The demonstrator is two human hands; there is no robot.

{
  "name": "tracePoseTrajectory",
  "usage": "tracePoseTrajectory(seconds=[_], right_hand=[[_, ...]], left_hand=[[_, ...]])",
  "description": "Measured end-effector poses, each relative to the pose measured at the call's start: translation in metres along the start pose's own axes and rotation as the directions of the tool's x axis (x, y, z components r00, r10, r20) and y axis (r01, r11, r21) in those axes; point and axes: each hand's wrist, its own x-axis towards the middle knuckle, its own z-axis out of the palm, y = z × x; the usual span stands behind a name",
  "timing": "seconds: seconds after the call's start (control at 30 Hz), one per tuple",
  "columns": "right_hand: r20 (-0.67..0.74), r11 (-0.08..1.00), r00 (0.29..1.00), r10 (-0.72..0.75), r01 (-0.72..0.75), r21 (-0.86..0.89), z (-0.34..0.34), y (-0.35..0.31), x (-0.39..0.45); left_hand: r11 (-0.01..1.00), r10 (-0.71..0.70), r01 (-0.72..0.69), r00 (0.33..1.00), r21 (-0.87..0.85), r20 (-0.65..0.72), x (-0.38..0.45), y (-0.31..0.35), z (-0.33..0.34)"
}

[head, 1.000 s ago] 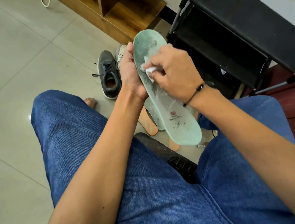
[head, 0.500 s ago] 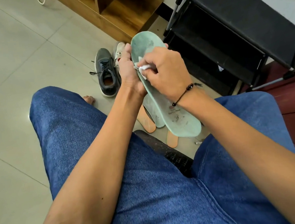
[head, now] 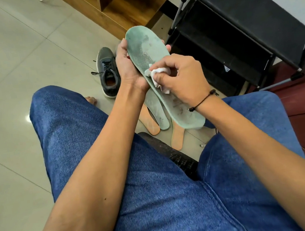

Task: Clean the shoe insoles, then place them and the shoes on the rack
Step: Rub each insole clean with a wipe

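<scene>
Left hand (head: 128, 66) grips the green insole (head: 154, 71) up over the lap, right hand (head: 179, 75) pinches a white wipe (head: 157, 72) against its middle. Grey shoe (head: 108, 72) sits on the floor.

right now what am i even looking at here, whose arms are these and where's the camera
There is no machine here: the arms belong to a person sitting down, and the single camera is worn on their head, looking down past their jeans to the floor. The left hand grips a worn green insole near its toe end. The right hand pinches a white wipe against the insole's middle. On the tiled floor below lie another green insole and two orange ones, beside a dark shoe. A black rack stands to the right, its visible shelves holding no shoes.
</scene>
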Motion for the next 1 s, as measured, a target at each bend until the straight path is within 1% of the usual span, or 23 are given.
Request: tracePoseTrajectory(seconds=[0.1,0.2,0.3,0.37,0.43,0.53,0.63,0.73,0.83,0.87,0.93,1.0], right_hand=[[-0.033,0.998,0.998,0.056,-0.056,0.016,-0.001,0.003,0.008],[-0.109,0.992,0.987,0.117,-0.111,0.064,0.001,0.006,0.025],[-0.175,0.984,0.969,0.177,-0.168,0.062,0.006,0.006,0.037],[-0.125,0.992,0.984,0.124,-0.128,-0.021,0.010,0.004,0.032],[-0.043,0.992,0.998,0.038,-0.043,-0.122,0.009,0.002,0.018],[0.037,0.987,0.997,-0.063,0.068,-0.142,0.001,0.000,-0.015],[0.053,0.973,0.987,-0.154,0.161,-0.165,-0.001,0.002,-0.041],[-0.013,0.971,0.989,-0.149,0.144,-0.190,0.005,0.006,-0.028],[-0.088,0.974,0.989,-0.116,0.096,-0.206,0.010,0.008,0.007],[-0.094,0.974,0.990,-0.103,0.081,-0.212,0.011,0.008,0.017],[-0.060,0.967,0.994,-0.096,0.079,-0.244,0.013,0.006,0.022],[0.008,0.966,0.992,-0.125,0.123,-0.228,0.011,0.004,0.010]], left_hand=[[0.999,0.017,-0.017,1.000,0.033,-0.003,-0.004,-0.004,0.005],[0.998,0.046,-0.047,0.999,0.049,0.027,-0.011,-0.018,0.012],[0.994,0.021,-0.023,1.000,0.104,0.022,-0.014,-0.030,0.014],[0.995,0.037,-0.036,0.999,0.092,-0.012,-0.013,-0.030,0.011],[0.997,0.032,-0.030,0.999,0.070,-0.025,-0.012,-0.024,0.007],[0.996,-0.066,0.065,0.998,0.062,0.011,-0.011,-0.018,0.002],[0.997,-0.075,0.073,0.996,0.039,0.051,-0.008,-0.018,-0.004],[0.998,-0.067,0.065,0.995,0.021,0.068,-0.009,-0.022,-0.002],[0.997,0.021,-0.023,0.999,0.074,0.027,-0.011,-0.027,0.003],[0.997,0.039,-0.042,0.999,0.061,0.036,-0.012,-0.028,0.004],[0.998,0.045,-0.047,0.998,0.038,0.043,-0.012,-0.027,0.002],[0.999,0.007,-0.010,0.998,0.045,0.067,-0.010,-0.023,-0.001]])
